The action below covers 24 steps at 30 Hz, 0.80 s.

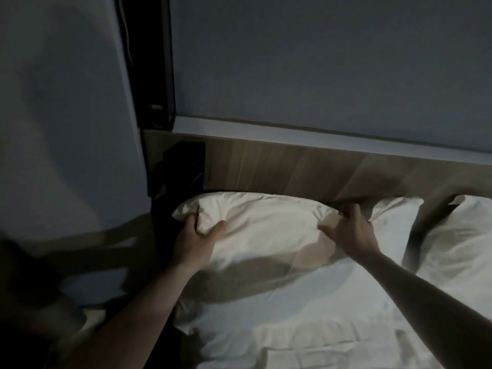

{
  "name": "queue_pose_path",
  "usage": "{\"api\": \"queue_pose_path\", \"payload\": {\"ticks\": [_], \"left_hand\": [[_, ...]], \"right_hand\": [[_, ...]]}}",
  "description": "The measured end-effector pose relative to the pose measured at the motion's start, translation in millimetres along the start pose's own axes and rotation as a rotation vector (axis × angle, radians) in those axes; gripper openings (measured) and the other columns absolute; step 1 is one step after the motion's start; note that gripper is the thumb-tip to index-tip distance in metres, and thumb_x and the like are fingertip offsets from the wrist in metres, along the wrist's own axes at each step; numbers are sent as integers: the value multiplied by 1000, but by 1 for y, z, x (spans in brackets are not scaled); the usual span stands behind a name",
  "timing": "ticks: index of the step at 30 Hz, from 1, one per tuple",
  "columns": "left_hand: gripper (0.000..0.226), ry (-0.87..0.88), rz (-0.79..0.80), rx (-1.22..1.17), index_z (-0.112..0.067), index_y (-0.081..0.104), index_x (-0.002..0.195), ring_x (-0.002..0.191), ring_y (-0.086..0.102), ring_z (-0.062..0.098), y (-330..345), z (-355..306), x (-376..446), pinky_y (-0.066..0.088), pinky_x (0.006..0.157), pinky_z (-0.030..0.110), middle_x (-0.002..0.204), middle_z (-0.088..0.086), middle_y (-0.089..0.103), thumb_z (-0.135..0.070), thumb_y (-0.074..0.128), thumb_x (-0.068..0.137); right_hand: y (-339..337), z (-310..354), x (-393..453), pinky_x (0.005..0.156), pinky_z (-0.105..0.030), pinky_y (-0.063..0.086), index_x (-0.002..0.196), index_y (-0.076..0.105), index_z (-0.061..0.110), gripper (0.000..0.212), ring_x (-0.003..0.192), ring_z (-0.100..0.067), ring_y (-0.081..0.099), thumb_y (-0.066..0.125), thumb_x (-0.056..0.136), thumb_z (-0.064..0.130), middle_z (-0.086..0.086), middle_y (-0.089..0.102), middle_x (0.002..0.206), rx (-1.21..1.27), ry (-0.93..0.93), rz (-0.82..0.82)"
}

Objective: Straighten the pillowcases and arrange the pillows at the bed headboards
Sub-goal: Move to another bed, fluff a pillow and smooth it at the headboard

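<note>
Both hands — left hand, right hand — grip the pillow's ends, seating it against the headboard.

I see a dim room: blue-grey wall, dark vertical frame at left, pale ledge capping the wood panel. Hard shadows cross the surfaces.
</note>
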<state>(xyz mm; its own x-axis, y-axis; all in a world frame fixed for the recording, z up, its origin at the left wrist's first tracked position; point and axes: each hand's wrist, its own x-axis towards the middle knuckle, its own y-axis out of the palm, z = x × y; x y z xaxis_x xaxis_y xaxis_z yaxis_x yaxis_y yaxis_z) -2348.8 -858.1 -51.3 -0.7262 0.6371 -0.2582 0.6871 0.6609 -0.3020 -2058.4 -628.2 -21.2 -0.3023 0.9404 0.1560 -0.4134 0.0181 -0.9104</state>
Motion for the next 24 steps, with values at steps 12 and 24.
{"api": "queue_pose_path", "payload": {"ticks": [12,24], "left_hand": [[52,260,-206,-266,-21,57,133,104,64,12,47,23,6,45,92,26,115,-11,66,-39,76,88],[77,53,-142,-169,-9,66,116,99,70,34,50,-11,16,59,89,48,110,11,74,-47,86,52]], "right_hand": [[12,-11,51,50,-29,38,61,49,7,30,52,-5,46,76,73,0,1,55,56,357,-309,-128],[-4,-46,79,71,-35,56,89,67,21,37,77,-20,69,82,76,52,5,73,82,251,-245,6]]}}
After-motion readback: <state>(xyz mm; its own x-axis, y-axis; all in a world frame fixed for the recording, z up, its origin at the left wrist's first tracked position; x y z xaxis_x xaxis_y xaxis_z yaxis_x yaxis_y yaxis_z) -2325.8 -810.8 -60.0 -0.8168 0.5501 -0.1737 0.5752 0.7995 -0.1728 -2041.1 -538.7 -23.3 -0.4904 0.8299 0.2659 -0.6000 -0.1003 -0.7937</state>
